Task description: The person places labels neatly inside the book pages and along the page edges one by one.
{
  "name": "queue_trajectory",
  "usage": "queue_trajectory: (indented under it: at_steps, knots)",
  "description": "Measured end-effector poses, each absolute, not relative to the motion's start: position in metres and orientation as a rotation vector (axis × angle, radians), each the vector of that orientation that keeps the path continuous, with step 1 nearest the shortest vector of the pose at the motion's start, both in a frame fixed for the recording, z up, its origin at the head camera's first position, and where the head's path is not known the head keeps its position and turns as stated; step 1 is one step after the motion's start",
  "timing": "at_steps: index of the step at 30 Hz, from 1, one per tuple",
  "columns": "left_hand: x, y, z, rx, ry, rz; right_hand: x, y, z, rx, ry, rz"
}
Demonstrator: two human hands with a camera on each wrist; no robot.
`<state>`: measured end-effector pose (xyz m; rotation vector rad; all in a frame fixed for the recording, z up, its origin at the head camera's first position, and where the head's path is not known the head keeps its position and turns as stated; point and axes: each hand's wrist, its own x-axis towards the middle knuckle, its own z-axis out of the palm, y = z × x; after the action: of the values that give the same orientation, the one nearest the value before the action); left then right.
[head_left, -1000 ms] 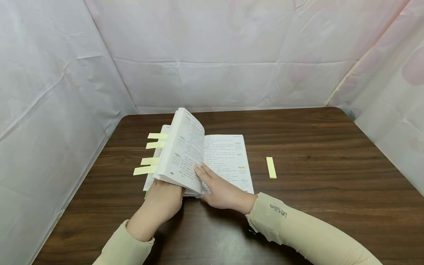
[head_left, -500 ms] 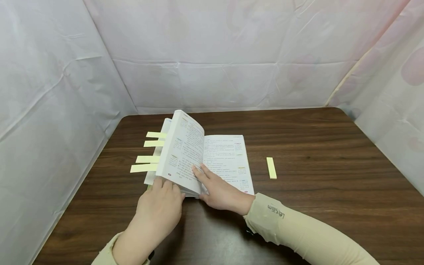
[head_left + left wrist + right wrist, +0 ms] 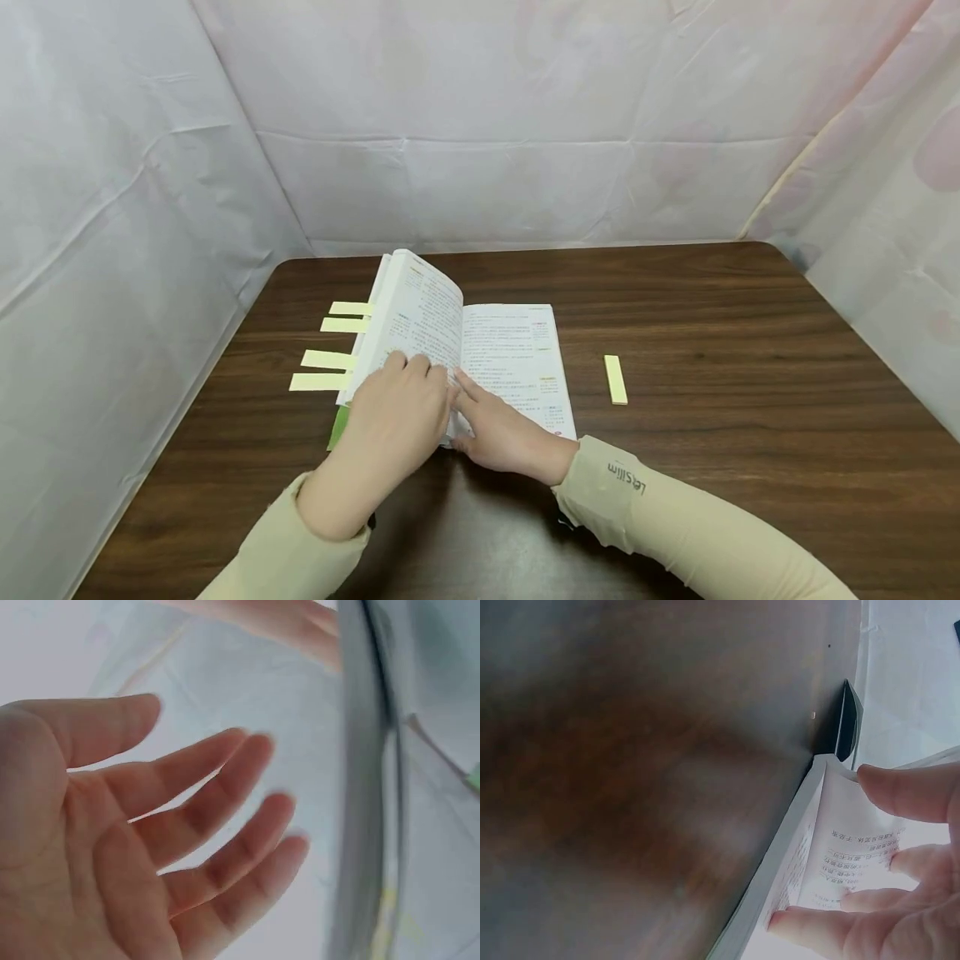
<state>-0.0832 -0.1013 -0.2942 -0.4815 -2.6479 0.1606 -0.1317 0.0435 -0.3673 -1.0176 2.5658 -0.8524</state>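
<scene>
An open book lies on the table, its right page flat and its thick left block of pages standing tilted up. Several pale yellow sticky tabs jut from the left edge. In the head view my left hand is over the lower part of the left pages. The left wrist view shows its fingers loosely bent and the thumb apart, with nothing between them. With spread fingers, my right hand rests on the book at the lower gutter, touching the pages.
A small pad of yellow sticky notes lies to the right of the book on the dark wooden table. Some green shows under the book's lower left corner. Pale curtains enclose the back and sides.
My left hand has come out from under the raised left pages and moved up and right in front of them. The yellow tabs have shifted slightly left. My right hand stays put.
</scene>
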Motion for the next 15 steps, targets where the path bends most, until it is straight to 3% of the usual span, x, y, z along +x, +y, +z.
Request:
queue_trajectory:
  at_steps: [6, 15]
  knots:
    - [-0.117, -0.104, -0.306, -0.36, -2.862, 0.144, -0.132, 0.045, -0.367, -1.02, 2.557, -0.875]
    - [-0.134, -0.114, -0.329, -0.194, -3.08, 0.091, -0.13, 0.046, -0.369, -0.981, 2.537, -0.868]
